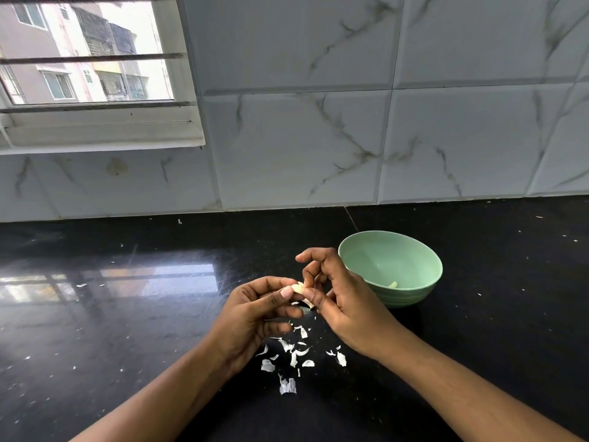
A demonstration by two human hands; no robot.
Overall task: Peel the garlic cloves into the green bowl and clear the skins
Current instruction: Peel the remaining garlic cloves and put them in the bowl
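Left hand (255, 311) and right hand (345, 309) meet in mid-air, both grasping one garlic clove (298, 288). The left thumb and curled fingers pinch it from one side, the right thumb and fingertips from the other.

Tiled wall (318, 138), marble-patterned, rises well beyond both hands. Black counter (127, 330) runs beneath them.

Green bowl (411, 299) stands upright on the counter just beyond the right hand, whose fingers hide part of its near rim.

Skins (293, 354) lie scattered on the counter below the hands, between the two wrists, all outside the bowl.

Bowl contents: one peeled clove (393, 284), lying at the bottom on the side nearest the right hand.

One small fragment (307, 307) sits on the counter directly under the held clove. Whether it is clove or skin cannot be told.
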